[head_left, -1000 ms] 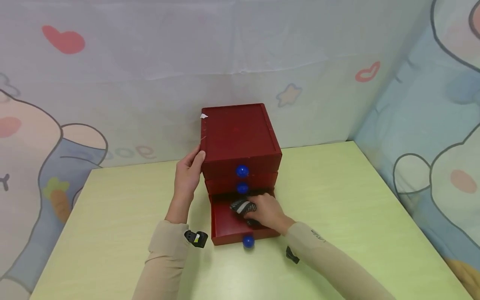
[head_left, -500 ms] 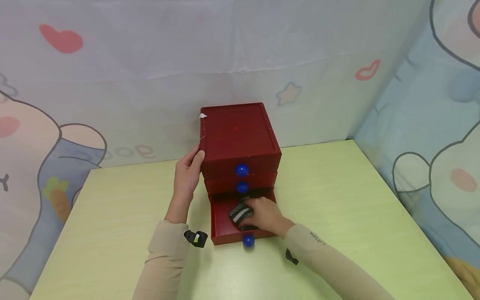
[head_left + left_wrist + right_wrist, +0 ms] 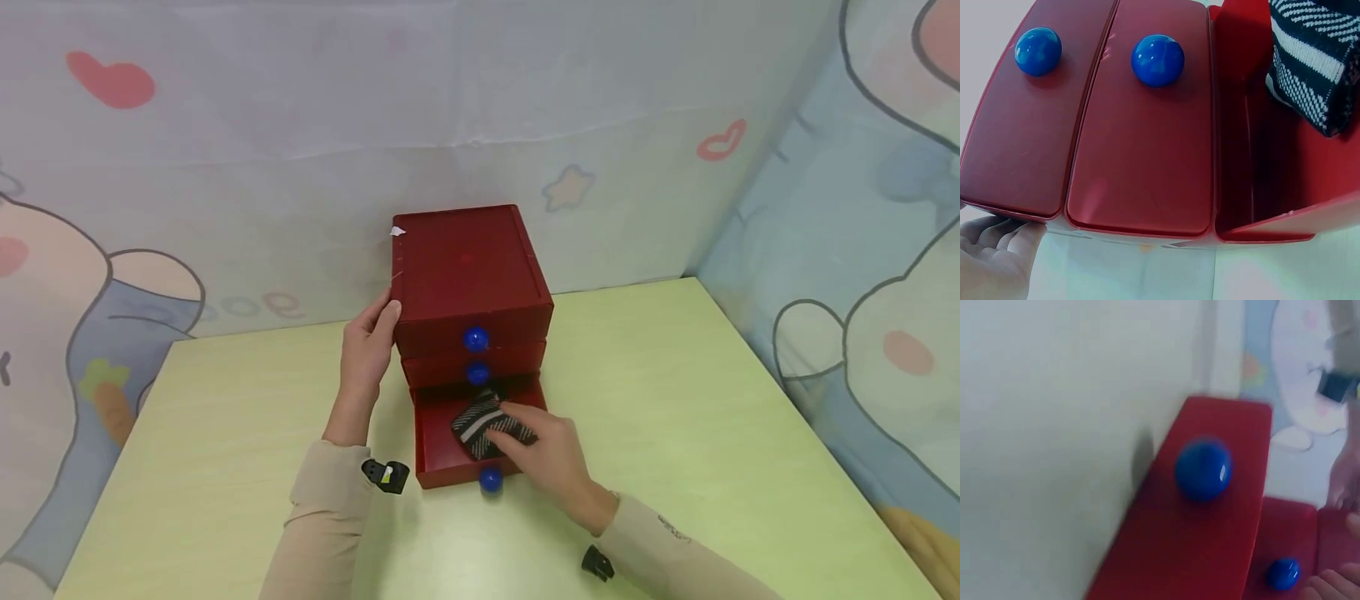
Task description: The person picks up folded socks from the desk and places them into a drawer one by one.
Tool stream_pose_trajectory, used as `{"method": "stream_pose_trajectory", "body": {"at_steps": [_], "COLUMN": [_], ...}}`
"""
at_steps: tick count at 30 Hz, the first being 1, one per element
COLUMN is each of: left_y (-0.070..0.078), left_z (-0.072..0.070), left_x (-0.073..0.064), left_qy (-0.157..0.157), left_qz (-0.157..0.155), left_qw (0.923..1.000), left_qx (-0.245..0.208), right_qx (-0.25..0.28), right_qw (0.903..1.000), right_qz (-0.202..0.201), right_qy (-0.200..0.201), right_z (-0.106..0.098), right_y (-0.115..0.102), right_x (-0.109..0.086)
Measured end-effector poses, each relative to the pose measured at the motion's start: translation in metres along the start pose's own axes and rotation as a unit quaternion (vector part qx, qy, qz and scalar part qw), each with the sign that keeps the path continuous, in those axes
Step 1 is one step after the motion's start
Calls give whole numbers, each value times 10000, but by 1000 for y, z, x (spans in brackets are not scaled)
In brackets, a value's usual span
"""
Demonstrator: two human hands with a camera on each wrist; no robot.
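A dark red chest of drawers (image 3: pixel 468 262) has its bottom drawer (image 3: pixel 450 477) pulled out. Inside lies a folded black-and-white knitted bundle (image 3: pixel 474 427), like a sock, which the left wrist view shows closer, the knit (image 3: pixel 1310 69) striped and patterned. My right hand (image 3: pixel 553 457) hovers over the drawer's right part, thumb and forefinger spread apart over the knit. Only some of its fingers (image 3: pixel 1340 584) enter the right wrist view, at the corner. Against the chest's left side rests my left hand (image 3: pixel 364 354), thumb at the front edge.
Blue round knobs stick out from the drawer fronts, the lowest knob (image 3: pixel 491 480) toward me. The two upper drawers are closed. The chest stands on a pale yellow-green table (image 3: pixel 637 400), close to a cartoon-printed cloth backdrop (image 3: pixel 300 208).
My right hand has let go of the knitted bundle and drawn back to the right and toward me. The bundle lies more spread in the drawer. My left hand keeps its place.
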State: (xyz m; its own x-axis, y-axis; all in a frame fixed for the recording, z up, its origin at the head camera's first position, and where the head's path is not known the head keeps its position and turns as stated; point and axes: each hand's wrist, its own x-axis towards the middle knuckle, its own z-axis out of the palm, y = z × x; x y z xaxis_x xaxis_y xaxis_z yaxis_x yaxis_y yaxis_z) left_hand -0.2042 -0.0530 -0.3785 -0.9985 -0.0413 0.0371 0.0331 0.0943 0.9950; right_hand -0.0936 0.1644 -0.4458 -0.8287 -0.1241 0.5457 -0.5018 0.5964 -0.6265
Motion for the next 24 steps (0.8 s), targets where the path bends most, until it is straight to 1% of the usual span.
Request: {"method": "stream_pose_trajectory", "body": {"at_steps": [1,3,6,8,11,13,17,20,22,24], "left_y": [0,0,1,1,2,1,0,0,0,-1], "left_z": [0,-1,-1,-2,-2,-2,-1,-1,0,0], "left_x": [1,1,3,4,5,5,6,6,6,6], "left_qy": [9,25,33,36,40,45,65,74,79,73], "left_qz": [23,66,95,83,60,55,63,82,93,105], "left_qw": [10000,10000,9999,9999,10000,10000,10000,9999,9999,9999], "left_qx": [8,62,105,85,23,-2,-7,2,10,20], "right_qx": [139,283,367,441,419,357,151,9,-56,-119], "right_qw": [9997,9989,9982,9984,9985,9974,9929,9899,9888,9892], "right_qz": [-108,-199,-226,-85,316,628,1094,1280,1352,1333], "right_qy": [142,320,415,336,129,-54,-438,-609,-633,-595], "right_z": [-1,-1,3,7,13,17,23,28,31,34], "right_y": [-3,-7,-9,-8,-6,-3,1,5,8,10], "right_x": [-5,-16,-33,-41,-48,-51,-53,-54,-55,-56]}}
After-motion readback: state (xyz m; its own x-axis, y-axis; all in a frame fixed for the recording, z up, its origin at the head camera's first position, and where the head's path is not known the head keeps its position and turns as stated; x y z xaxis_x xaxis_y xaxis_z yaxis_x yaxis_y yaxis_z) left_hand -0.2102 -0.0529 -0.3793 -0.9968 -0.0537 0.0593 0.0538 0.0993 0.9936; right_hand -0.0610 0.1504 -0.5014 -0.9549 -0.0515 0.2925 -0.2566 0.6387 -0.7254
